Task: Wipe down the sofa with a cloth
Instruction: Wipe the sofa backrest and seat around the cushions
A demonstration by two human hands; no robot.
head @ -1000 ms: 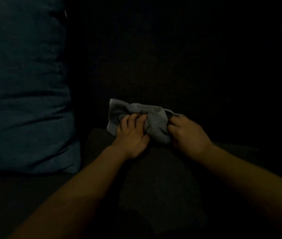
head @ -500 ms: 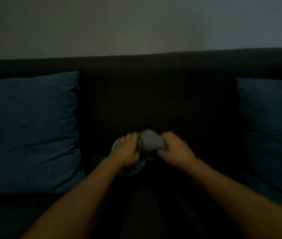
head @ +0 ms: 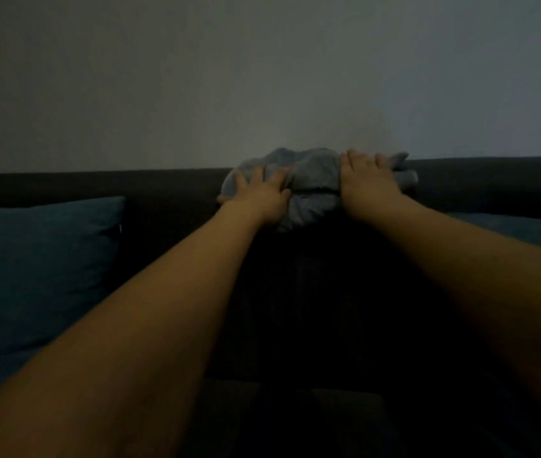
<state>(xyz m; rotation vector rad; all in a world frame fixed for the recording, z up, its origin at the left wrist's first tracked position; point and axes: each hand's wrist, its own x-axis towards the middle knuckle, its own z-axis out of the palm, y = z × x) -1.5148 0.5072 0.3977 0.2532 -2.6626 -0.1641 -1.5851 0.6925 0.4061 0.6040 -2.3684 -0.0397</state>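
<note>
Grey-blue cloth point(head: 312, 180) — dark sofa point(head: 97, 185)

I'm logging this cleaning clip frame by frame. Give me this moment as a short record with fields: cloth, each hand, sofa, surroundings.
cloth: grey cloth, bunched, on the top edge of the sofa backrest
left hand: left hand pressing on the cloth's left part, fingers spread
right hand: right hand pressing on the cloth's right part, fingers fairly straight
sofa: dark sofa, backrest against a plain wall
surroundings: teal cushion at left; another cushion partly visible at right
lighting: dim
</note>
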